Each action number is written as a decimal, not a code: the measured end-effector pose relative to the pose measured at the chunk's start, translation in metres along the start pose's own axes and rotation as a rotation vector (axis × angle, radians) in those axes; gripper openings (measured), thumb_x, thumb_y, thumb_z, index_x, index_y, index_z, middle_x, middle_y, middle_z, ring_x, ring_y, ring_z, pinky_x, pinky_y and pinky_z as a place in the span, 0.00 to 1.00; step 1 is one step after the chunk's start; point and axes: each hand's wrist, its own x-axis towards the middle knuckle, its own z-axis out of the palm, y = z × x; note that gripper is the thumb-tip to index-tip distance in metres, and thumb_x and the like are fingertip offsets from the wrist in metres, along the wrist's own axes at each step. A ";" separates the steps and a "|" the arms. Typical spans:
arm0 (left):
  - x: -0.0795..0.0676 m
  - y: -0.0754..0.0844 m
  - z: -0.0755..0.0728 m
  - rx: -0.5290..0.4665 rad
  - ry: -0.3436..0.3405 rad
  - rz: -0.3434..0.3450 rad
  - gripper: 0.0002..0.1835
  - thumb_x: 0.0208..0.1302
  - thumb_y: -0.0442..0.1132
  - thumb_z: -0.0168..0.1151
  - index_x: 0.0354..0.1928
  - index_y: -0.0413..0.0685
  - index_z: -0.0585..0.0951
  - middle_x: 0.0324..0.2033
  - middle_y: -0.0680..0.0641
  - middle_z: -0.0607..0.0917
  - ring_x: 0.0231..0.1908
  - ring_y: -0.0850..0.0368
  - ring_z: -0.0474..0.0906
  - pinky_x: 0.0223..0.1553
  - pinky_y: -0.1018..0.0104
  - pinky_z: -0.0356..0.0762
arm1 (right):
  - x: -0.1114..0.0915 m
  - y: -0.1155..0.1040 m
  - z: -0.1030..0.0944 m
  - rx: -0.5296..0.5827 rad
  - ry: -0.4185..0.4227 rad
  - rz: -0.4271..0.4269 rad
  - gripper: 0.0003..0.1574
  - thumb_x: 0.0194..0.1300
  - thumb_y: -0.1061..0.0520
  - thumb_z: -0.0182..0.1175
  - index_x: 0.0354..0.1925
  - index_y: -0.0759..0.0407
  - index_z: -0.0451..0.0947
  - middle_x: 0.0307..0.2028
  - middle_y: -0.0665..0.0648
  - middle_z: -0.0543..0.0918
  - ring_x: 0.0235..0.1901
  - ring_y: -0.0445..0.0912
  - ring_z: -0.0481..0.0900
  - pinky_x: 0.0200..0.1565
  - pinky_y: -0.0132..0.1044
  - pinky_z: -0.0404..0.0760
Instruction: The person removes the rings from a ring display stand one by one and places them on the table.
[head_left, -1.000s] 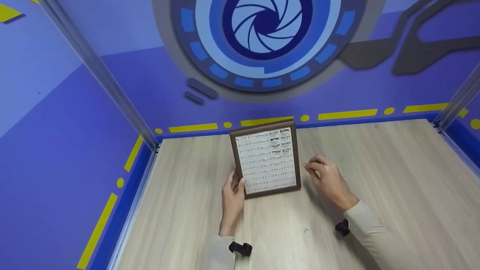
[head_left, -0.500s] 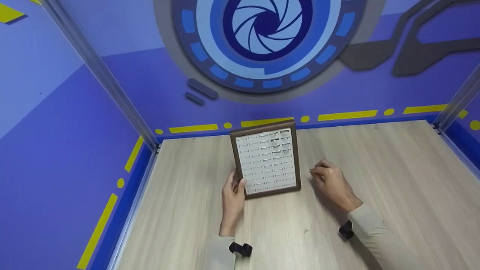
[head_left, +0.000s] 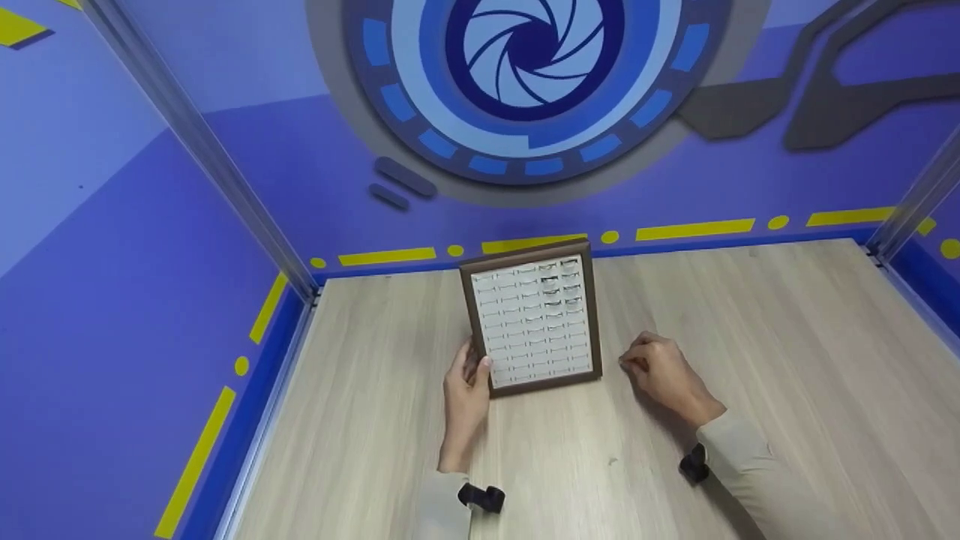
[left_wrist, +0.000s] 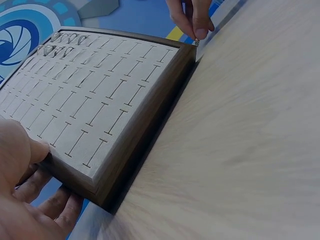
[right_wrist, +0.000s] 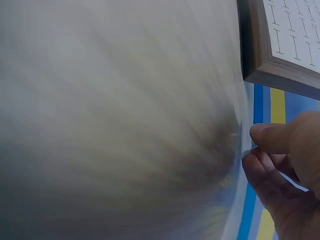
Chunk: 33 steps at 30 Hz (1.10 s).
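A wood-framed ring display tray (head_left: 595, 322) stands tilted up on the table, its white pad cut with rows of slots. Several rings (head_left: 573, 291) sit in slots toward its upper right. My left hand (head_left: 466, 401) grips the tray's lower left edge, thumb in front and fingers behind, as the left wrist view also shows. To the right of the tray, low over the table, my right hand (head_left: 666, 375) pinches a small ring (left_wrist: 197, 43) between thumb and fingertips. In the right wrist view these fingertips (right_wrist: 257, 131) are below the tray's corner, with the ring mostly hidden.
The light wood table (head_left: 360, 420) meets a blue printed wall (head_left: 262, 165) behind and at the left. Metal corner posts (head_left: 202, 150) rise at the sides. A black band (head_left: 480, 496) is on the left wrist, another on the right.
My right hand has moved slightly right and down toward the table, away from the tray's edge, keeping the ring pinched. The left hand and the tray have stayed in place.
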 end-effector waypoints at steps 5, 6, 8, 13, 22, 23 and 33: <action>0.000 0.000 0.000 0.000 0.002 -0.011 0.28 0.79 0.32 0.60 0.77 0.35 0.69 0.69 0.30 0.79 0.68 0.36 0.79 0.69 0.50 0.80 | 0.000 0.002 0.002 0.019 -0.009 -0.008 0.08 0.58 0.76 0.73 0.33 0.67 0.91 0.32 0.56 0.84 0.30 0.42 0.79 0.29 0.33 0.82; 0.000 -0.001 0.000 -0.001 0.004 -0.012 0.28 0.79 0.32 0.60 0.77 0.35 0.69 0.69 0.30 0.79 0.68 0.36 0.79 0.69 0.50 0.80 | 0.000 0.002 0.002 0.019 -0.013 -0.011 0.08 0.58 0.76 0.73 0.33 0.67 0.91 0.32 0.56 0.84 0.30 0.42 0.79 0.29 0.33 0.82; 0.000 -0.001 0.000 -0.004 0.006 -0.016 0.29 0.79 0.32 0.60 0.77 0.36 0.69 0.69 0.30 0.79 0.67 0.36 0.79 0.69 0.49 0.80 | 0.000 0.002 0.002 0.018 -0.017 -0.016 0.08 0.59 0.76 0.72 0.33 0.66 0.91 0.32 0.56 0.84 0.30 0.42 0.79 0.29 0.33 0.83; 0.001 0.000 0.000 -0.010 0.003 -0.019 0.30 0.79 0.32 0.60 0.78 0.35 0.67 0.70 0.31 0.78 0.68 0.37 0.79 0.70 0.50 0.79 | 0.000 0.001 0.001 0.015 -0.028 -0.025 0.08 0.60 0.76 0.71 0.33 0.66 0.90 0.33 0.56 0.84 0.31 0.43 0.81 0.30 0.33 0.84; -0.001 0.004 -0.001 0.044 -0.002 -0.007 0.29 0.79 0.32 0.60 0.77 0.33 0.68 0.69 0.30 0.79 0.68 0.36 0.79 0.69 0.48 0.80 | -0.002 0.001 0.002 0.017 -0.049 -0.016 0.08 0.61 0.76 0.69 0.33 0.67 0.90 0.33 0.56 0.84 0.33 0.45 0.82 0.32 0.35 0.86; -0.001 0.004 -0.001 0.044 -0.003 -0.007 0.30 0.79 0.32 0.60 0.77 0.33 0.68 0.69 0.30 0.78 0.68 0.36 0.79 0.69 0.48 0.81 | -0.002 0.001 0.002 0.019 -0.052 -0.013 0.08 0.61 0.76 0.69 0.33 0.67 0.90 0.34 0.56 0.84 0.33 0.45 0.82 0.32 0.35 0.86; 0.000 0.005 -0.002 0.042 -0.012 -0.023 0.29 0.78 0.32 0.60 0.77 0.34 0.69 0.67 0.29 0.80 0.66 0.36 0.80 0.67 0.49 0.83 | 0.002 -0.001 -0.004 0.041 -0.064 0.034 0.05 0.62 0.73 0.71 0.35 0.66 0.90 0.35 0.56 0.83 0.34 0.45 0.82 0.33 0.35 0.87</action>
